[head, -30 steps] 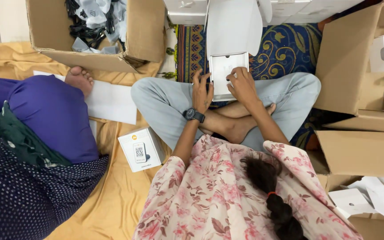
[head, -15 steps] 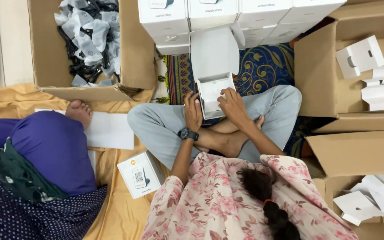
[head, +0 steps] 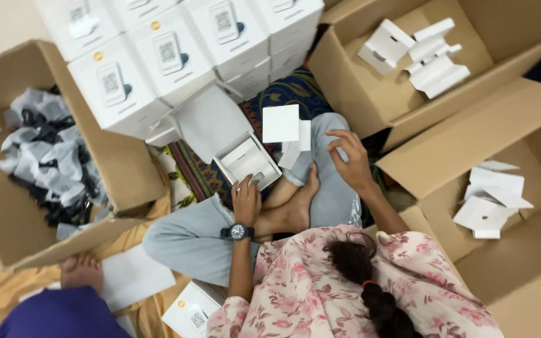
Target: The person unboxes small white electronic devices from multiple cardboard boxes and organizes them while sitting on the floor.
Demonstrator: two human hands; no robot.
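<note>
Steadying the open white box [head: 248, 161] with my left hand [head: 246, 200], I kept its fingers curled against the near edge so the tray stayed put on my knee, lid tilted up beyond them; my right hand [head: 350, 159] hovered with fingers spread and empty, just beside the white card insert [head: 281, 123] lying on my leg; stacked sealed white boxes [head: 164, 56] stood beyond my left fingers, and a cardboard carton [head: 370, 100] of inserts lay beyond my right, within reach.
</note>
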